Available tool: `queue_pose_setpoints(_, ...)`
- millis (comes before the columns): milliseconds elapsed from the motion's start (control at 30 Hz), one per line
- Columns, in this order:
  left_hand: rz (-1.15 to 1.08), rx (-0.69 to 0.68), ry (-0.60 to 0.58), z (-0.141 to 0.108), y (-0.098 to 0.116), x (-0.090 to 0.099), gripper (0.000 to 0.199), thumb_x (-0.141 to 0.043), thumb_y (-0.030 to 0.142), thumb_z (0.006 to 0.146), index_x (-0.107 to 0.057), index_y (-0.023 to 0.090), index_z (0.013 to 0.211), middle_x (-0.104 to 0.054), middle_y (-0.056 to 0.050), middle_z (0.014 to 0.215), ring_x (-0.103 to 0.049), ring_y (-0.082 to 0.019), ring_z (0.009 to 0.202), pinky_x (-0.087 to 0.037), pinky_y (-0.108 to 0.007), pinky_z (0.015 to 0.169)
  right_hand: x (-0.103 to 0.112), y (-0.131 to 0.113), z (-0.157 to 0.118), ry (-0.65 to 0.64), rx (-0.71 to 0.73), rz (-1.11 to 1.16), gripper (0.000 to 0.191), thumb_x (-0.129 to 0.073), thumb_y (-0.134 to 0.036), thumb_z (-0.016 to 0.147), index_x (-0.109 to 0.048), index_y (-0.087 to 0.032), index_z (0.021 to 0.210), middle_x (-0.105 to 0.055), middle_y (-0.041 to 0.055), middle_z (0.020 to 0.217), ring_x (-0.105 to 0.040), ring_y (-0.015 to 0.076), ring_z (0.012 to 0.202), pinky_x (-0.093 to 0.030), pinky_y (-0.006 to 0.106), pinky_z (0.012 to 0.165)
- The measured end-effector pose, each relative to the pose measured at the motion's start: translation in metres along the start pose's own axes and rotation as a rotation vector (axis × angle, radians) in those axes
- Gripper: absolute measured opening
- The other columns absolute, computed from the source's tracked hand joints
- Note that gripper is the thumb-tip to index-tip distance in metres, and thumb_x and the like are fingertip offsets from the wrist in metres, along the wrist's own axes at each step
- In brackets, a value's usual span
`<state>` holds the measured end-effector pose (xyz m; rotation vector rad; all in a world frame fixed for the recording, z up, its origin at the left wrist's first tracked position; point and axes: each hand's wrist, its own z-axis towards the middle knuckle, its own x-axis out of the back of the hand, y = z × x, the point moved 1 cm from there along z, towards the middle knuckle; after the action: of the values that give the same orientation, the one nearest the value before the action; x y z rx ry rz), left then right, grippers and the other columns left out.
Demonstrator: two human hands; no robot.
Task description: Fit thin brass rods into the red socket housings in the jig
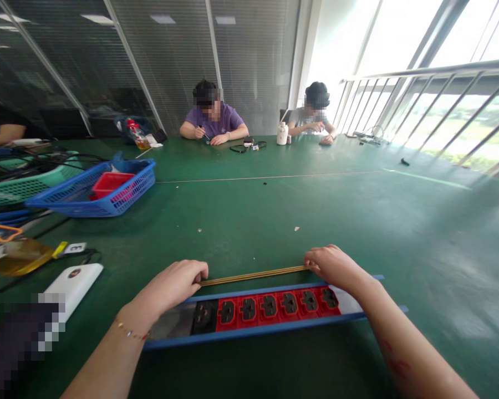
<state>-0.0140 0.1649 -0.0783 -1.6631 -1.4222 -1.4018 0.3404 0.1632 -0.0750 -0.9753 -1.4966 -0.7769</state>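
Thin brass-coloured strips [253, 275] lie side by side between my hands, just beyond a long blue-edged tray. My left hand [182, 284] has its fingers closed round their left end. At the right end my right hand [330, 266] pinches them. The fingertips of both hands are partly hidden. Nearer to me, the tray [258, 331] holds several red sockets [268, 306] in a row and a black socket [203, 317] at their left. Bare grey metal shows at both ends of the tray, below my wrists.
A white power bank [77, 285] lies at the left, near a bottle of yellow liquid [19, 256]. Behind are a blue basket [87, 208] with a red box [112, 184] and a green basket [29, 185]. Two people sit across the green table [233, 210]; another is at far left.
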Motion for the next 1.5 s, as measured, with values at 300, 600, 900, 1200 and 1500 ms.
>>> queue_pose_setpoints(300,-0.004,-0.058,-0.017,0.006,0.001,-0.001,0.019,-0.045,0.01,0.065,-0.057,0.023,0.072,-0.058,0.003,0.068,-0.052,-0.011,0.062,-0.032,-0.02,0.055,-0.002,0.0,0.006,-0.041,0.018,-0.038,0.024,-0.048,-0.01,0.065,-0.061,-0.022,0.081,-0.065,0.0027,0.081,-0.06,0.019,0.076,-0.038,0.026,0.065)
queue_pose_setpoints(600,-0.034,-0.113,0.191,-0.022,0.016,0.029,0.013,-0.039,0.018,0.073,-0.051,0.02,0.071,-0.054,0.001,0.075,-0.05,-0.012,0.065,-0.034,-0.022,0.059,0.035,0.008,-0.021,0.045,0.078,0.239,0.017,-0.041,-0.012,0.073,-0.057,-0.019,0.077,-0.058,0.0025,0.078,-0.053,0.0134,0.067,-0.037,0.022,0.062)
queue_pose_setpoints(900,-0.27,-0.144,-0.089,-0.068,0.027,0.056,0.016,-0.044,0.03,0.079,-0.056,0.022,0.086,-0.06,0.003,0.076,-0.052,-0.01,0.066,-0.037,-0.018,0.059,0.068,-0.001,-0.068,-0.191,0.128,0.45,0.013,-0.043,-0.029,0.082,-0.054,-0.023,0.087,-0.061,-0.001,0.074,-0.052,0.0123,0.062,-0.036,0.02,0.052)
queue_pose_setpoints(1200,-0.352,-0.12,-0.238,-0.064,0.024,0.047,0.018,-0.047,0.034,0.077,-0.056,0.022,0.087,-0.062,0.003,0.072,-0.056,-0.011,0.065,-0.039,-0.018,0.057,0.058,-0.004,-0.064,-0.246,0.056,0.395,0.013,-0.05,-0.03,0.076,-0.051,-0.024,0.087,-0.061,-0.0012,0.075,-0.054,0.0139,0.065,-0.037,0.02,0.051)
queue_pose_setpoints(1500,-0.322,-0.1,-0.216,-0.058,0.02,0.042,0.024,-0.048,0.04,0.075,-0.06,0.022,0.084,-0.063,0.001,0.076,-0.057,-0.013,0.07,-0.04,-0.019,0.061,0.051,0.0,-0.06,-0.278,0.058,0.458,0.015,-0.053,-0.029,0.074,-0.053,-0.024,0.088,-0.063,-0.002,0.079,-0.058,0.0137,0.067,-0.041,0.021,0.055)
